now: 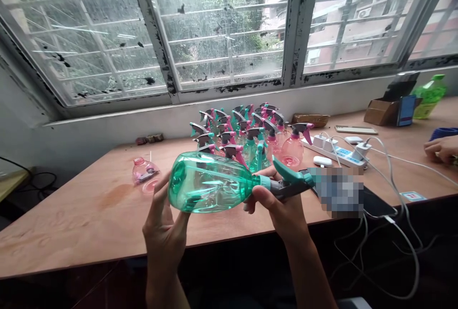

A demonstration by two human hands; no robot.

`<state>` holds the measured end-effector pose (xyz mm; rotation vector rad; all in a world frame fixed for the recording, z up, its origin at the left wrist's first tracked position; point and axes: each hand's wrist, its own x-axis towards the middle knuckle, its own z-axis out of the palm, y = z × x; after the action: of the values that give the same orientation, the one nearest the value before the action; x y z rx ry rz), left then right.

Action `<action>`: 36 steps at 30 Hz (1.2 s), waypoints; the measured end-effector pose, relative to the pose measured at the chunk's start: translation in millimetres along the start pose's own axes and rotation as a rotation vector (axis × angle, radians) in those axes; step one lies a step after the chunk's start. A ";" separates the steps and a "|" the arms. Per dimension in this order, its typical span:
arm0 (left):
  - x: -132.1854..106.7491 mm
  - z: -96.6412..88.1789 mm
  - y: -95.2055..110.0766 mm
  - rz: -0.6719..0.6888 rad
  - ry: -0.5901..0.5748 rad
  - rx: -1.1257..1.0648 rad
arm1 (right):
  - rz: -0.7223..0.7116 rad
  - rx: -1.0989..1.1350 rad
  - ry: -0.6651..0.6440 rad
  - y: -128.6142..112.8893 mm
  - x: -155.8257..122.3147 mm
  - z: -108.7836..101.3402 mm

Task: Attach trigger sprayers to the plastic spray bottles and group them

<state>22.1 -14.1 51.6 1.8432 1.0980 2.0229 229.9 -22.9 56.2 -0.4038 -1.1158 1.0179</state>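
I hold a clear green spray bottle point(207, 182) sideways above the wooden table's point(89, 218) front edge. My left hand point(164, 225) cups the bottle's base, fingers curled round it. My right hand point(282, 206) grips the neck and the grey-and-teal trigger head point(291, 182), which points right. Behind the bottle stands a cluster of several green and pink spray bottles point(246, 132) with grey trigger heads. A pink bottle point(143, 173) without a head lies on its side at the left.
A white power strip point(336, 151) with plugs and trailing cables lies right of the cluster, a dark phone point(377, 204) near the edge. A cardboard box point(386, 108) and green bottle point(429, 94) stand at far right. Another person's hand point(442, 149) rests at the right edge. Barred windows rise behind.
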 end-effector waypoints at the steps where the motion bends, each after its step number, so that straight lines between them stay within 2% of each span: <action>1: -0.6 -2.6 -0.8 -0.032 -0.029 0.004 | 0.011 -0.013 -0.003 -0.8 -0.3 -0.9; 4: -1.6 -8.5 1.7 -0.091 -0.073 0.011 | 0.062 -0.117 -0.010 -4.2 -2.3 -4.8; 7: -0.5 -5.5 10.4 -0.118 -0.024 0.033 | 0.091 -0.199 -0.013 -5.7 -2.9 -6.4; 10: 0.8 2.6 18.7 -0.149 0.038 0.014 | 0.117 -0.135 -0.019 -3.3 -0.8 -3.8; 12: 1.0 4.6 20.5 -0.120 0.034 -0.037 | 0.109 -0.065 -0.019 -1.2 0.7 -1.3; 16: 0.8 -4.9 17.1 -0.113 -0.065 -0.037 | 0.083 -0.022 -0.023 -0.3 0.8 -0.9; 19: 1.2 -11.3 16.1 -0.182 -0.223 -0.110 | 0.083 -0.153 -0.037 -0.8 -0.8 -4.7; 20: 1.3 -11.2 16.5 -0.223 -0.236 -0.172 | 0.077 -0.211 -0.048 -0.5 -1.2 -5.8; 22: 1.0 -7.8 17.9 -0.309 -0.155 -0.243 | 0.055 -0.288 -0.067 0.9 -1.7 -6.0; 24: 0.1 -2.6 20.3 -0.357 -0.056 -0.238 | 0.048 -0.275 -0.065 2.7 -1.8 -3.2; 26: -1.3 1.3 25.0 -0.352 -0.038 -0.257 | 0.072 -0.182 -0.035 4.1 -1.6 1.4; 30: -3.3 0.3 41.0 -0.290 -0.093 -0.302 | 0.100 -0.005 0.029 3.1 -0.3 6.7; 33: -1.9 -6.4 46.7 -0.240 -0.144 -0.249 | 0.117 -0.019 0.010 1.0 0.0 3.5; 36: 1.7 -12.3 41.3 -0.198 -0.201 -0.268 | 0.094 -0.104 -0.020 1.2 -0.6 -1.3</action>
<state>24.1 -47.0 79.4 1.6862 0.8690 1.7347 230.4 -22.5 54.5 -0.5345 -1.1801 1.0502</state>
